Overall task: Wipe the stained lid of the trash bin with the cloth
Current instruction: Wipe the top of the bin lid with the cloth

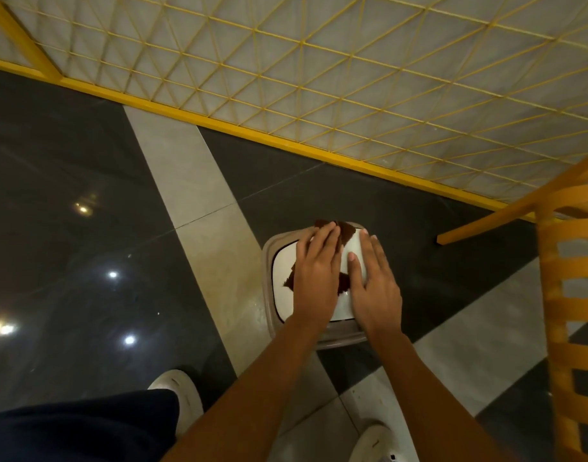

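Observation:
A small trash bin stands on the floor below me, with a beige rim [268, 261] and a white lid [283, 296]. A dark brown cloth [347, 230] lies spread on the lid; its corners stick out beyond my fingers and beside my palm. My left hand [314, 273] lies flat on the cloth and presses it to the lid. Beside it, my right hand [374, 290] rests flat on the lid's right side with fingers extended, touching the cloth's edge. Any stain on the lid is hidden under the hands and cloth.
A yellow slatted chair [566, 295] stands close on the right, one leg reaching toward the bin. A yellow-framed mesh panel [319, 78] runs behind the bin. My two white shoes [182, 391] stand on glossy dark and grey floor tiles.

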The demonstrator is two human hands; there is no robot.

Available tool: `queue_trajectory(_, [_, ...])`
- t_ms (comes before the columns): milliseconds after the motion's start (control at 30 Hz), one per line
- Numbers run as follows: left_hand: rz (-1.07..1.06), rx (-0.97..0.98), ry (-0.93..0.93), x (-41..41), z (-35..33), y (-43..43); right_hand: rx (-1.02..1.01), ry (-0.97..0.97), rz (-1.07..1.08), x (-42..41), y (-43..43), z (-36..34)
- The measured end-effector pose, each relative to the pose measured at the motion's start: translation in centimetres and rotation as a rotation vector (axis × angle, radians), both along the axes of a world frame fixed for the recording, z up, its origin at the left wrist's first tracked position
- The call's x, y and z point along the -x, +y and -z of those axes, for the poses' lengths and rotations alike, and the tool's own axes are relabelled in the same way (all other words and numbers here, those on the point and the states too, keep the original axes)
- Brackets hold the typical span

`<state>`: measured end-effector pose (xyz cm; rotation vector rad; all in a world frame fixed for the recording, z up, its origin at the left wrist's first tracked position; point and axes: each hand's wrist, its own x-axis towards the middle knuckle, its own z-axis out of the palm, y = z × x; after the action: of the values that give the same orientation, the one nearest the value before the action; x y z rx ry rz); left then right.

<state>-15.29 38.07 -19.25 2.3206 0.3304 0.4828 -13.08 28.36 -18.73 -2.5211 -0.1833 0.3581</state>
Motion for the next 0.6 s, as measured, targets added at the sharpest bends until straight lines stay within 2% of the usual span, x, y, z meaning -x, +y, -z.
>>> queue_trajectory(100, [-0.025, 0.060, 0.071, -0.6, -0.2, 0.3, 0.007, -0.003, -0.002, 0.0, 0.0, 0.0])
queue_trajectory(200, [-0.212, 0.164, 0.223, -3.1, -1.0, 1.2, 0.025, -0.001, -0.004, -0.1, 0.0, 0.0])
queue_trajectory(233, [-0.209, 0.158, 0.230, -3.1, -1.4, 1.1, 0.030, 0.005, -0.004, -0.1, 0.1, 0.0])
queue_trajectory(367, [0.040, 0.017, 0.065, -1.7, -1.2, 0.9, 0.020, 0.000, -0.006, 0.0, 0.0, 0.0])
queue_trajectory(400, [0.034, 0.020, 0.095, -1.8, -1.0, 1.3, 0.021, -0.007, -0.007, 0.1, 0.0, 0.0])
queue_trajectory(533, [-0.214, 0.196, 0.296, -2.9, -0.8, 2.6, 0.053, -0.001, -0.002, 0.2, 0.2, -0.2])
queue_trajectory(600, [-0.314, 0.249, 0.325, -2.9, -0.9, 2.8, 0.074, 0.011, -0.001, 0.2, 0.3, -0.3])
